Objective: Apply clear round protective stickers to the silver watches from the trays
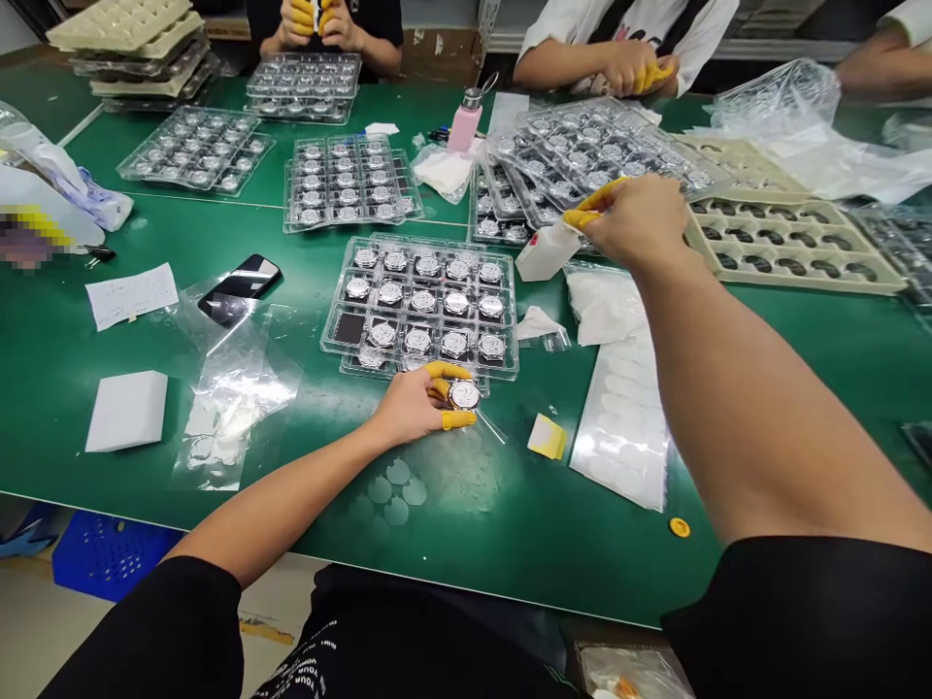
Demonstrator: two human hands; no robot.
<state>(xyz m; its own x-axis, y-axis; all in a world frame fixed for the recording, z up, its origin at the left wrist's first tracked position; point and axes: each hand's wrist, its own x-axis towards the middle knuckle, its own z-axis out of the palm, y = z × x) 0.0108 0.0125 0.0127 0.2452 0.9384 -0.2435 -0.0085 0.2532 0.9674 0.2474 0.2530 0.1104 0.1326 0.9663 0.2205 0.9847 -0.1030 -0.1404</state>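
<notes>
Left hand (412, 408): narrow pinch, yellow rubber finger cots on thumb and fingers, holding a round silver metal disc (464, 394) low over a green work table (510, 524). Disc sits just off the near edge of a clear plastic compartment tray (510, 330), whose pockets hold matching silver discs; one far-left pocket shows a dark square instead.

Right hand (633, 223): also narrow, yellow-cotted fingertips (582, 219) gripping a white angular plastic block (546, 252), raised near the far end of that tray. Exact kind of block unclear.

Right of the hands: a cream moulded tray with dark oval recesses (793, 276), and a clear film sheet with white round patches (622, 417). Left: a black smartphone (240, 288) on clear plastic film. Far side: more clear trays (349, 184), and a co-worker's yellow-cotted hands (313, 24).
</notes>
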